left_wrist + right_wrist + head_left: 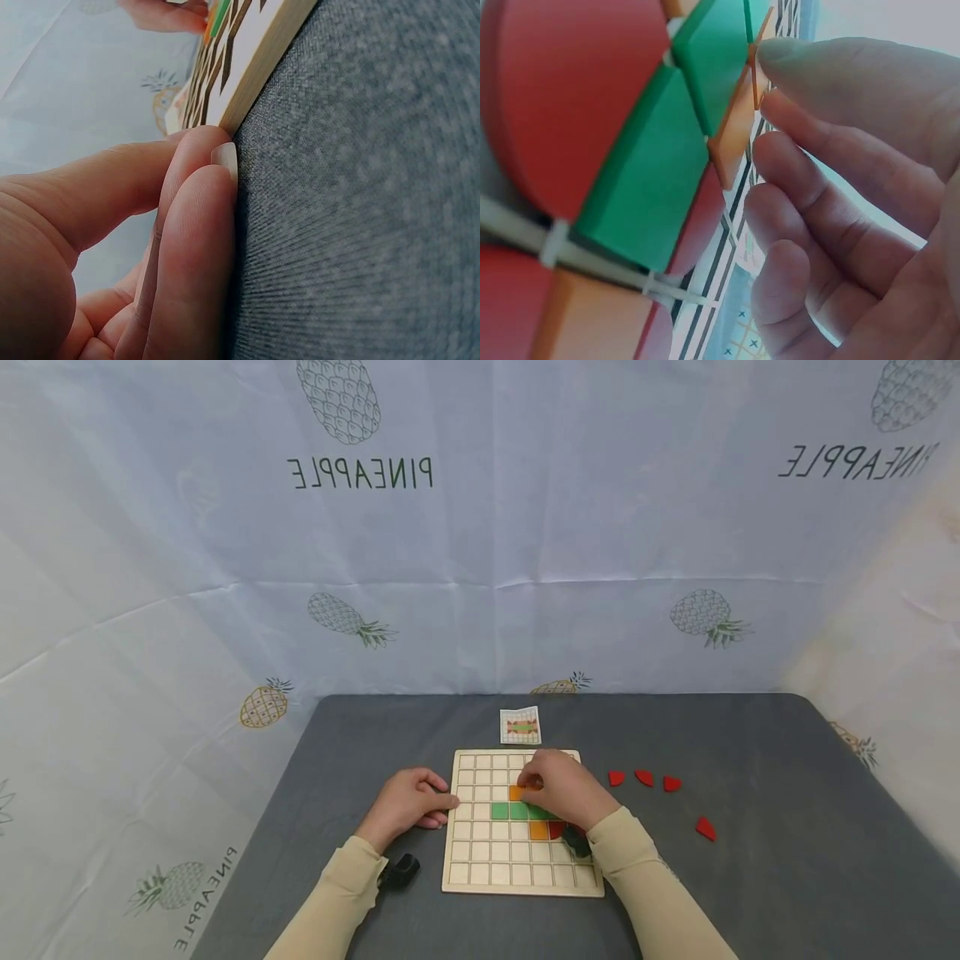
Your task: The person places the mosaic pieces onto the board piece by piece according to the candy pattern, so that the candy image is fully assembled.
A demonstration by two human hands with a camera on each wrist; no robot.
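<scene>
On the grey worktop [375, 752] lies a flat wooden board [480, 873] with lots of little squares. The right hand [562, 785] is over the board, and its thumb and first finger pinch an orange tile [759, 79] that tips up a bit. Its other fingers are bent and hold nothing. Just beside that tile, a row of green tiles [517, 811] runs across the middle of the board. Nearer the person, a flat orange tile [538, 831] sits next to a red piece [556, 831]. The left hand [408, 802] pinches the board's left edge, with its thumb and fingertips close together.

Four loose red pieces [644, 777] with round sides lie to the right, apart from the board. Past the far edge is a small card [521, 726] with a red, orange and green picture. Each tan sleeve [330, 885] has a black thing [400, 872] near its cuff. Behind everything hangs a pale cloth [585, 527] with pineapples on it.
</scene>
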